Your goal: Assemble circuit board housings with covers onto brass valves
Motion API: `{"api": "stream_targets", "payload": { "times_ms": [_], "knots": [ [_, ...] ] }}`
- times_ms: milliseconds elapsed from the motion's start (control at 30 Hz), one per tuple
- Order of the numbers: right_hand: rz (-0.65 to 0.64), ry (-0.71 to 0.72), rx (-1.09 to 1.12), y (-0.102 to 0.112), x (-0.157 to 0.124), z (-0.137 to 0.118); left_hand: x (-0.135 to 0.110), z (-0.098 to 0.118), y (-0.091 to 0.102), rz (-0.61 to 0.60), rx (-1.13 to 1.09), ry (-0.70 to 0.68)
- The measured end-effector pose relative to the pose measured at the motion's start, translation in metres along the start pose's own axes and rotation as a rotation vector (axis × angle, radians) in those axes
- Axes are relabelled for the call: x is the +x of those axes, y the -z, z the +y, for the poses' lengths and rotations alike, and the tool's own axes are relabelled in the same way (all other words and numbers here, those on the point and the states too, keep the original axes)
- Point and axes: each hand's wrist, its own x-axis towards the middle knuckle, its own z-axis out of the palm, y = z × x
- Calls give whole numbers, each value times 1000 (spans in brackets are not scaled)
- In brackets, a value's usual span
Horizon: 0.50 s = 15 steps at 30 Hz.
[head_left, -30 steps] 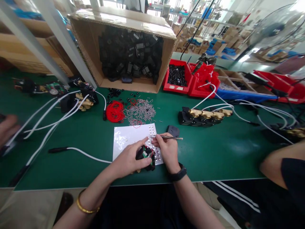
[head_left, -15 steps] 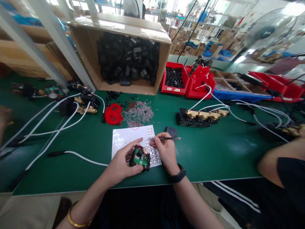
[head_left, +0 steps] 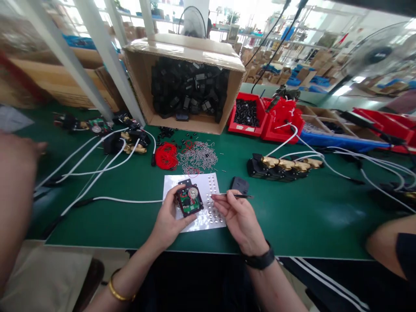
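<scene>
My left hand [head_left: 169,221] grips a small black housing [head_left: 189,200] with a green circuit board and a round silver part showing on top. I hold it just above a white sheet [head_left: 199,203] dotted with small silver discs. My right hand [head_left: 239,219] pinches thin metal tweezers [head_left: 234,196], their tip pointing left toward the housing. A black cover piece [head_left: 239,185] lies on the green table beside the sheet.
An open cardboard box [head_left: 186,80] of black parts stands at the back. Red bins [head_left: 247,113], a red wire coil [head_left: 166,156], loose metal pins [head_left: 199,155], brass valve assemblies [head_left: 286,166] and white cables [head_left: 97,156] lie around. A co-worker's arm [head_left: 14,195] is left, another person's arm [head_left: 386,247] is right.
My left hand turned the housing board-side up and lifted it forward over the sheet. My right hand with the tweezers drew back a little to the right. The view shifted right.
</scene>
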Motion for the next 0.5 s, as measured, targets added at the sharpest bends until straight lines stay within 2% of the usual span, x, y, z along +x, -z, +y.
{"api": "stream_targets", "payload": {
  "times_ms": [100, 200, 300, 500],
  "knots": [
    [-60, -16, 40, -15, -13, 5, -2, -4, 1, -36, 57, -26],
    [-45, 42, -3, -24, -18, 11, -4, -4, 2, -45, 101, -38],
    [-16, 106, -65, -26, -18, 13, -4, -4, 2, -40, 113, -34],
    [13, 131, -101, -29, -20, 14, -4, -6, 2, -39, 112, -21]
  ]
}}
